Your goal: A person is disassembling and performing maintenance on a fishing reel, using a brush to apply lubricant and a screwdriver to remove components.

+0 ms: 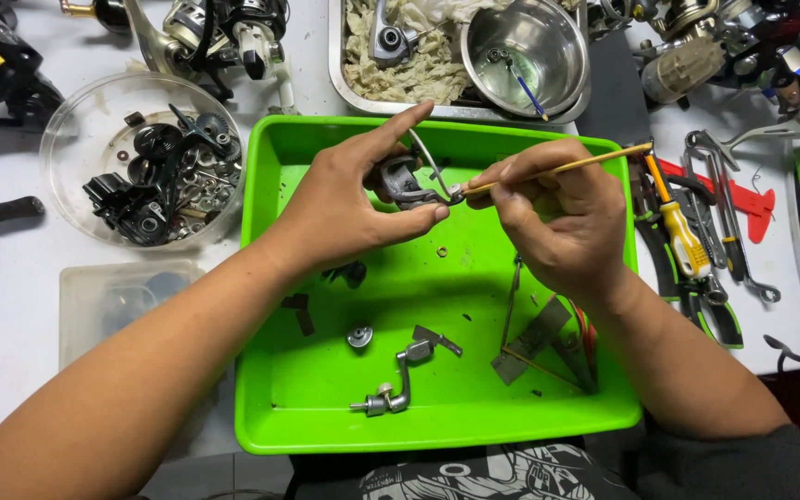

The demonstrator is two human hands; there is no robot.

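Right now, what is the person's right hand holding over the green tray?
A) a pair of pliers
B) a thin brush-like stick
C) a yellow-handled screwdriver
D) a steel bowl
B: the right hand pinches a thin yellow stick, its tip touching the small grey reel part that the left hand holds above the green tray.

Your left hand (344, 208) covers most of the grey reel part (398, 181), so its shape stays unclear. The brush (557, 168) tip is too small to read. At the frame's top edge, the reels (215, 37) are cut off.
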